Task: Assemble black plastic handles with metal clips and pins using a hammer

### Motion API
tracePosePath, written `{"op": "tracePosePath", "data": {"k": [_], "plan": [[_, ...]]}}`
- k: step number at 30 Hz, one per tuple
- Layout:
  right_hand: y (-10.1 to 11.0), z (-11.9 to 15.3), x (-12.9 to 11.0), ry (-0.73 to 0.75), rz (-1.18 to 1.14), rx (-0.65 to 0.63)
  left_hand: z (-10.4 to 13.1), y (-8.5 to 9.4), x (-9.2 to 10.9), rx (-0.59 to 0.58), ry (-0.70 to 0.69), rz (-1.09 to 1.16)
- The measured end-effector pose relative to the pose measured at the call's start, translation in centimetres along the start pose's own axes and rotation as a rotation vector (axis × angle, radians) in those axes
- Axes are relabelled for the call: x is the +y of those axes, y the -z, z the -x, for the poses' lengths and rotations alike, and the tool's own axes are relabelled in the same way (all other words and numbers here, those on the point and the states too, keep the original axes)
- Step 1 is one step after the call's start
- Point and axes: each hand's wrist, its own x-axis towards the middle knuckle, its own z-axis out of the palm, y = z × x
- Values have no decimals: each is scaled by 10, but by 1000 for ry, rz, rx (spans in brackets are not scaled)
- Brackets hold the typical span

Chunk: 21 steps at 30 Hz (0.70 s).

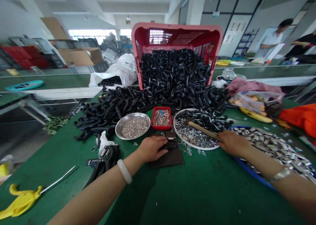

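Observation:
My left hand (151, 148) holds a black plastic part with a metal spring (172, 141) down on a dark square plate (170, 159). My fingers lie over part of it. My right hand (232, 142) is closed round the wooden handle of a hammer (203, 130), whose head is over a white round tray (176, 127) of small metal parts and black pieces. Behind the plate stand a red box (152, 126) of small pins and a metal bowl (118, 132) of small fittings. Several black pieces with springs (106, 159) lie left of my left hand.
A tipped red crate (177, 27) spills a heap of black parts (170, 76) across the back. To the right are a blue tray (256, 177) of metal pieces, a banana (255, 115) and orange cloth (300, 118). A yellow-handled tool (22, 200) lies left. Two people stand at far right.

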Motion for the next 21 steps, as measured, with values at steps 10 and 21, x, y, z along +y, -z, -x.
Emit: {"op": "tracePosePath", "data": {"k": [10, 21], "plan": [[21, 17, -7, 16, -891, -419, 8, -9, 19, -16, 139, -88], [-11, 108, -60, 158, -686, 137, 11, -12, 10, 38, 125, -23]]}}
